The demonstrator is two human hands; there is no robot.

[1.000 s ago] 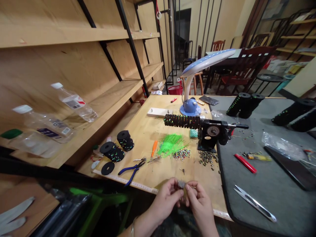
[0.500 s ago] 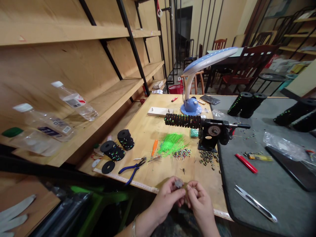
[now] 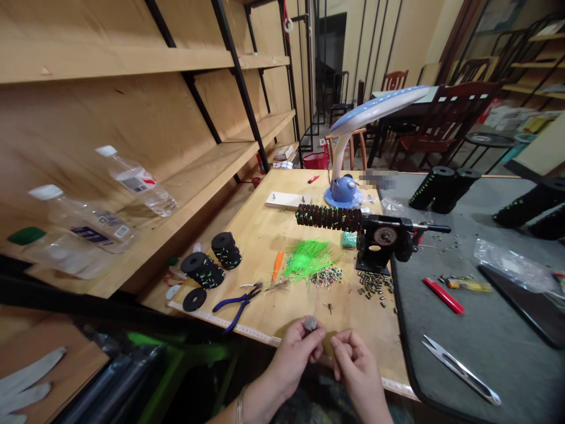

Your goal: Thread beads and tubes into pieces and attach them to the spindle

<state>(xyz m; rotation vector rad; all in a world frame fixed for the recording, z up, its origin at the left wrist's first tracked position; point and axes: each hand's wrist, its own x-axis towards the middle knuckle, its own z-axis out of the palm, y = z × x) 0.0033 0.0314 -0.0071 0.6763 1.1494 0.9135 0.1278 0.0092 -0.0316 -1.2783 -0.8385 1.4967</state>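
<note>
My left hand (image 3: pixel 298 350) is closed around a small grey fuzzy-looking bundle (image 3: pixel 309 323), whose top shows above the fingers. Just to its right, my right hand (image 3: pixel 353 356) pinches thumb against fingers; whatever is between them is too small to make out. A narrow gap separates the hands, above the front edge of the wooden table (image 3: pixel 260 321). A tiny dark metal piece (image 3: pixel 328 307) lies beyond them. Farther off are a pile of coloured beads (image 3: pixel 326 277), bright green strands (image 3: pixel 306 258) and a heap of small brassy metal parts (image 3: pixel 375 287).
A black winding device (image 3: pixel 379 241) carries a wrapped black roll (image 3: pixel 329 218). Blue-handled pliers (image 3: pixel 233 306), an orange-handled tool (image 3: pixel 278 265) and black foam spools (image 3: pixel 200 270) lie left. On the grey mat (image 3: pixel 424 259) are silver snips (image 3: pixel 461 370) and a red tool (image 3: pixel 444 295). A blue lamp (image 3: pixel 342 191) stands behind.
My hands have moved slightly apart, the left drawing left with the grey bundle. The view has shifted a little; the table items lie as before.
</note>
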